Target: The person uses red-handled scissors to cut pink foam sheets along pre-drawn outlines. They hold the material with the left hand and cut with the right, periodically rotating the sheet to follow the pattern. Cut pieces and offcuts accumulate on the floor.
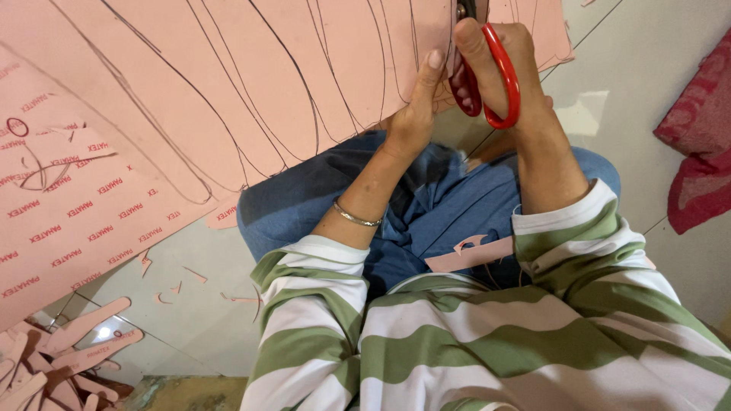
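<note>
The person's right hand (506, 57) has thumb and fingers through the loops of red-handled scissors (491, 76), gripping them at the far edge of the view, where the blades meet a large pink sheet (228, 84) marked with dark curved pen lines. The left hand (415, 114) pinches the near edge of that sheet just left of the scissors, thumb on top, a thin bangle (356, 217) on its wrist. Cut pink strips (68, 350) lie on the floor near left, a pink scrap (472, 253) rests on the lap, and a red cloth (697, 137) lies far right.

A pile of cut pink strips (53, 358) lay on the pale tiled floor (655, 84) by my knee; crumpled red patterned cloth (697, 144) sat well apart.
</note>
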